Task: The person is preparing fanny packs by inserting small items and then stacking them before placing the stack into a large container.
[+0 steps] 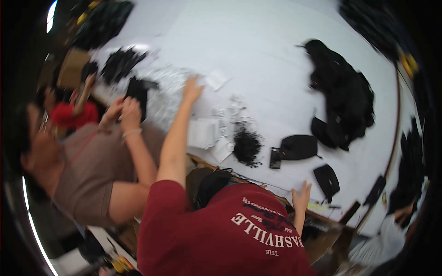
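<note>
My left hand (192,89) reaches far over the white table, its fingers spread and holding nothing I can see. It is at the right edge of a heap of clear plastic packets (168,87), beside a white square packet (217,79). My right hand (301,196) is at the table's near edge with its fingers apart. Closest to it lies a small black fabric piece, perhaps a pouch (327,181). A larger black fabric piece (299,147) lies farther off, with a dark tag (275,158) at its left end. A tangle of thin black pieces (247,144) sits between my arms.
At my left, a person in a brown top (99,170) works on a black item (140,94). A second person, in red (76,112), is beyond. Stacked white sheets (202,133) lie by my left forearm. A large black fabric pile (343,94) rests at the right.
</note>
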Available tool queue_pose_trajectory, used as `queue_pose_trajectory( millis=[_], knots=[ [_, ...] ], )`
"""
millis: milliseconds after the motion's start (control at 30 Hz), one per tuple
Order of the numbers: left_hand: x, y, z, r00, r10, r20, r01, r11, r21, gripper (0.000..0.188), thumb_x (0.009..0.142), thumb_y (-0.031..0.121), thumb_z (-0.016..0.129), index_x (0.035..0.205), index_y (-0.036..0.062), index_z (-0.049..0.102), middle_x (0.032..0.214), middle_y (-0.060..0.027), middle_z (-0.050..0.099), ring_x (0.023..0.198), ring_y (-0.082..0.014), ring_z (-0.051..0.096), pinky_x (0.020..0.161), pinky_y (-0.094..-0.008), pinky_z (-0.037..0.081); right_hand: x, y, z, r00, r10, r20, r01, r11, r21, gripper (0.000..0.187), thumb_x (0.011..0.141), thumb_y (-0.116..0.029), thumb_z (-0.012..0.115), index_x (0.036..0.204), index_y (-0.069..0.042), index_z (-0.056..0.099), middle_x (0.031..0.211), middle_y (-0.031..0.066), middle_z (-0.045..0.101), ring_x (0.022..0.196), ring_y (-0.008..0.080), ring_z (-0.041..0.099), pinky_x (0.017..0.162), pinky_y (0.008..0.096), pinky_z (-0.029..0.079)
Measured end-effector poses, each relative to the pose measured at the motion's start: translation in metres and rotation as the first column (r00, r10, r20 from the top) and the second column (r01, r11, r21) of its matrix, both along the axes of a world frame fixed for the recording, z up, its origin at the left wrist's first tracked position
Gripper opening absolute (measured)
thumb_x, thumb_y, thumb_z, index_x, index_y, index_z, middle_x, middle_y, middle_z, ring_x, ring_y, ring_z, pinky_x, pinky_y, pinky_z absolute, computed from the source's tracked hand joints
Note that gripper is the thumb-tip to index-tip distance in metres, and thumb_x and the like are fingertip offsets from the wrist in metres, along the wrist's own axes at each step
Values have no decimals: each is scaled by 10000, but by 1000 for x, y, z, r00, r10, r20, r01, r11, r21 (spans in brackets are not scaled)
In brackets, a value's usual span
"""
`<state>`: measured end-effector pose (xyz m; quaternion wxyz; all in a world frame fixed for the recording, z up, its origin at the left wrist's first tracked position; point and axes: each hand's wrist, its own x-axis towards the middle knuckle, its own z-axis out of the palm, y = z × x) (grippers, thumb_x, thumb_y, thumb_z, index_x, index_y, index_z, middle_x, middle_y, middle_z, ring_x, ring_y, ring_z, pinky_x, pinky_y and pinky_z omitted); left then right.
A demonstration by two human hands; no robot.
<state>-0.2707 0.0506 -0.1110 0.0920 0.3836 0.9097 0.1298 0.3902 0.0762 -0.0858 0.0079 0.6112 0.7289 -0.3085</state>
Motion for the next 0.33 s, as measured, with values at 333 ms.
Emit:
queue_pose_trajectory(
  millis=[333],
  knots=[
    [115, -10, 41, 937, 73, 342, -126, 983, 135, 790, 844, 582, 523, 1480, 225, 219, 1519, -194, 184, 1401, -370, 182, 1090, -559, 195, 0, 15, -14, 980, 137, 143, -112, 979, -168, 915, 761, -362, 722, 1463, -56, 221, 1514, 272, 77, 1393, 439, 112, 1133, 458, 166]
  ],
)
